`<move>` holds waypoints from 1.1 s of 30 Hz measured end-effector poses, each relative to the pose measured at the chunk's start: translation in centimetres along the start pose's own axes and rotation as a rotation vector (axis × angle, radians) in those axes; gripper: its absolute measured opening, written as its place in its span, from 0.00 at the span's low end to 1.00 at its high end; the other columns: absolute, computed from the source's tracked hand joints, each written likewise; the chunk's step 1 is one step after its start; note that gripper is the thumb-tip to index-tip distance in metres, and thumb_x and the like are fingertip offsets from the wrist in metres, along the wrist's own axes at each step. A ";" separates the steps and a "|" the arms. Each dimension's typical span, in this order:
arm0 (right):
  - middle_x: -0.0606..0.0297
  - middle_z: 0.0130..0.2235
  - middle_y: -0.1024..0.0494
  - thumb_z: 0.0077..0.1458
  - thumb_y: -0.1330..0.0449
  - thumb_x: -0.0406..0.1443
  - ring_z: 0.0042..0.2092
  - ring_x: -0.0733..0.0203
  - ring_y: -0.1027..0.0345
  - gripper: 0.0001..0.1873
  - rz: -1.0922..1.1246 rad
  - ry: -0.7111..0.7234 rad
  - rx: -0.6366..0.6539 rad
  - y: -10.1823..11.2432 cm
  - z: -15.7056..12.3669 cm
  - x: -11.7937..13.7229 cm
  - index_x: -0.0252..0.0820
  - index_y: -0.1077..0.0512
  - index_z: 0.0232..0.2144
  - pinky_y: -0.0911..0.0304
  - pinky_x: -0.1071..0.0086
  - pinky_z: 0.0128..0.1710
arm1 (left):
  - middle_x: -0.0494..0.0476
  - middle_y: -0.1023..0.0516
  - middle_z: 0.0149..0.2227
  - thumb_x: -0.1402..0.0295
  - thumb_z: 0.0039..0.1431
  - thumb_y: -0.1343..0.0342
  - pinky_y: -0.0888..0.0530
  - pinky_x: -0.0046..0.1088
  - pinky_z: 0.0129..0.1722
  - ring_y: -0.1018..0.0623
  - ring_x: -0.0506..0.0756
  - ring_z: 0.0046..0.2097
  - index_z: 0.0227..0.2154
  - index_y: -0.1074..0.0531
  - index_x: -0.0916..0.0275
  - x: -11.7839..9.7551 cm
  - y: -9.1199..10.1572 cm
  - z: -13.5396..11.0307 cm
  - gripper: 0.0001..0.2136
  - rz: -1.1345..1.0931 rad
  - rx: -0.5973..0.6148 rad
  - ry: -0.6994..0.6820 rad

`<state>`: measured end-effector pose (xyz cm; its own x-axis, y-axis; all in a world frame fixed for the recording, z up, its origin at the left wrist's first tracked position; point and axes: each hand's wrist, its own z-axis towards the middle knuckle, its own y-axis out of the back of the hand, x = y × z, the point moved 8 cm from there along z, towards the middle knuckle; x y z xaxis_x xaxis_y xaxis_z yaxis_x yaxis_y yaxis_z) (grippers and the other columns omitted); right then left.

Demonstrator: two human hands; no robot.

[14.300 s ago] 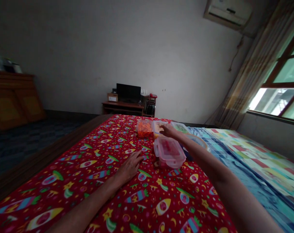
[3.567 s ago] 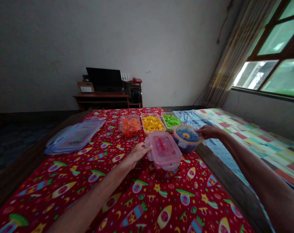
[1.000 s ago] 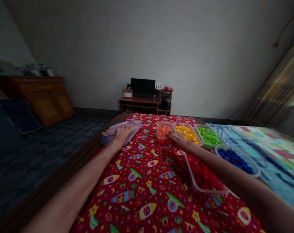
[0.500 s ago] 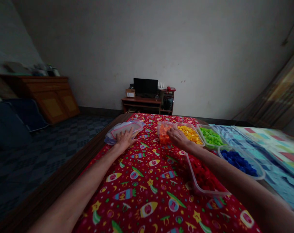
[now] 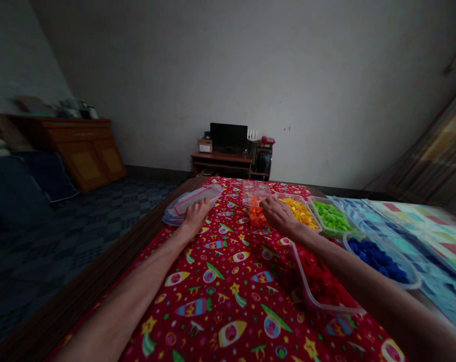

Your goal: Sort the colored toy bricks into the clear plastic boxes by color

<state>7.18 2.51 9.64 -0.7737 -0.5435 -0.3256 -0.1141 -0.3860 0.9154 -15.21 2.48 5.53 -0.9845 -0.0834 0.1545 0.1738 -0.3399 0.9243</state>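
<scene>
My left hand (image 5: 197, 216) is closed on the near right edge of a translucent lid (image 5: 197, 197) with a pink-red rim line. This lid is the top one of a small pile of lids (image 5: 171, 219), and it looks slightly tilted. On the right, my right hand (image 5: 278, 213) has its fingers curled over the right edge of a clear plastic box (image 5: 255, 188). Orange pieces (image 5: 257, 212) lie gathered in the near part of that box, while its far part shows bare. The right fingertips are partly hidden.
Beside the right hand stand boxes of yellow pieces (image 5: 299, 211) and green pieces (image 5: 331, 216). Nearer are boxes of blue pieces (image 5: 378, 259) and red pieces (image 5: 322, 276), the latter partly under my forearm. A red patterned cloth (image 5: 220, 281) covers the table.
My left fingers, spread flat on the lids before, have curled round the top lid's edge, and that lid has shifted and tilted. The right hand stays at the orange pieces' box.
</scene>
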 end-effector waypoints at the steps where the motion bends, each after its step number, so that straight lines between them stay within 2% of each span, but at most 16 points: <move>1: 0.51 0.44 0.28 0.62 0.58 0.28 0.46 0.52 0.36 0.17 0.003 -0.003 -0.002 0.0 0.0 0.0 0.36 0.31 0.45 0.43 0.65 0.41 | 0.68 0.26 0.44 0.75 0.64 0.58 0.29 0.32 0.40 0.24 0.60 0.44 0.51 0.35 0.69 0.2 0.1 0.3 0.15 0.002 -0.007 -0.004; 7: 0.51 0.44 0.28 0.62 0.57 0.28 0.45 0.52 0.36 0.16 0.020 -0.015 -0.007 0.1 -0.2 -0.1 0.36 0.31 0.43 0.43 0.65 0.40 | 0.72 0.26 0.42 0.75 0.65 0.64 0.30 0.38 0.40 0.25 0.64 0.44 0.51 0.35 0.71 1.2 0.5 1.6 0.17 0.025 -0.016 -0.031; 10: 0.51 0.44 0.28 0.62 0.56 0.28 0.45 0.53 0.36 0.16 0.026 -0.029 -0.001 0.3 -0.3 0.0 0.36 0.31 0.44 0.43 0.65 0.40 | 0.72 0.26 0.44 0.77 0.64 0.62 0.30 0.38 0.41 0.25 0.63 0.45 0.51 0.34 0.69 1.5 -0.3 0.9 0.17 0.029 0.012 -0.036; 14: 0.51 0.45 0.29 0.62 0.57 0.29 0.46 0.52 0.36 0.16 0.036 -0.022 -0.058 1.1 -0.2 0.4 0.37 0.31 0.43 0.43 0.65 0.41 | 0.69 0.28 0.51 0.78 0.61 0.58 0.30 0.36 0.45 0.28 0.62 0.51 0.55 0.36 0.64 1.5 -2.0 -0.4 0.20 0.019 0.052 -0.061; 16: 0.51 0.44 0.28 0.62 0.57 0.30 0.45 0.52 0.36 0.15 0.077 -0.012 -0.094 1.5 -0.1 0.7 0.37 0.31 0.43 0.43 0.65 0.40 | 0.69 0.28 0.52 0.75 0.62 0.56 0.30 0.36 0.45 0.28 0.62 0.52 0.58 0.39 0.64 1.7 -2.5 -0.5 0.21 0.007 0.062 -0.060; 19: 0.52 0.43 0.27 0.62 0.55 0.30 0.42 0.55 0.35 0.14 0.238 -0.032 -0.187 2.2 0.4 0.9 0.37 0.31 0.43 0.42 0.67 0.39 | 0.71 0.25 0.46 0.63 0.66 0.57 0.29 0.39 0.43 0.25 0.65 0.48 0.61 0.43 0.68 2.3 -2.6 -0.2 0.23 -0.009 0.059 -0.026; 21: 0.54 0.41 0.27 0.61 0.53 0.31 0.40 0.58 0.34 0.11 0.438 -0.056 -0.291 2.9 1.1 1.0 0.37 0.31 0.40 0.41 0.68 0.39 | 0.72 0.24 0.45 0.59 0.66 0.59 0.29 0.42 0.43 0.25 0.66 0.48 0.59 0.40 0.67 2.8 -2.4 0.0 0.24 -0.036 0.041 0.010; 23: 0.59 0.37 0.26 0.59 0.50 0.32 0.37 0.61 0.33 0.08 0.731 -0.121 -0.383 3.1 2.1 1.1 0.38 0.31 0.36 0.40 0.69 0.38 | 0.70 0.24 0.45 0.58 0.66 0.59 0.30 0.42 0.45 0.27 0.66 0.50 0.52 0.31 0.63 3.2 -2.1 -0.1 0.20 -0.078 0.020 0.026; 26: 0.67 0.28 0.28 0.54 0.46 0.32 0.30 0.65 0.34 0.03 1.304 -0.320 -0.414 1.6 4.7 1.7 0.40 0.34 0.28 0.37 0.70 0.34 | 0.69 0.25 0.47 0.61 0.66 0.58 0.31 0.42 0.48 0.31 0.67 0.55 0.43 0.27 0.63 3.4 -1.7 -0.4 0.17 -0.104 -0.012 0.036; 28: 0.72 0.23 0.32 0.50 0.45 0.31 0.26 0.67 0.36 0.05 1.689 -0.430 -0.411 0.1 6.6 3.2 0.40 0.36 0.24 0.35 0.70 0.32 | 0.72 0.27 0.48 0.62 0.66 0.59 0.32 0.44 0.49 0.32 0.68 0.55 0.44 0.27 0.67 3.6 -1.6 -0.3 0.18 -0.089 -0.025 0.084; 30: 0.74 0.20 0.35 0.47 0.43 0.30 0.25 0.69 0.37 0.07 1.998 -0.479 -0.447 -0.8 8.2 5.0 0.41 0.38 0.21 0.33 0.71 0.32 | 0.74 0.28 0.49 0.63 0.66 0.59 0.32 0.44 0.49 0.31 0.68 0.54 0.45 0.27 0.69 3.6 -1.7 -0.1 0.19 -0.076 -0.010 0.132; 33: 0.75 0.18 0.36 0.42 0.40 0.29 0.24 0.71 0.38 0.10 2.290 -0.539 -0.512 -2.0 10.0 7.3 0.41 0.40 0.19 0.32 0.73 0.32 | 0.73 0.28 0.50 0.62 0.66 0.60 0.31 0.41 0.47 0.29 0.66 0.52 0.46 0.28 0.69 3.5 -2.0 0.5 0.19 -0.072 0.017 0.171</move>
<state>-4.43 6.79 7.76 0.5575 -0.0682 0.8274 0.8235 0.1716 -0.5407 -19.05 3.34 4.39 -0.9756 -0.2180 0.0269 0.1007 -0.3349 0.9369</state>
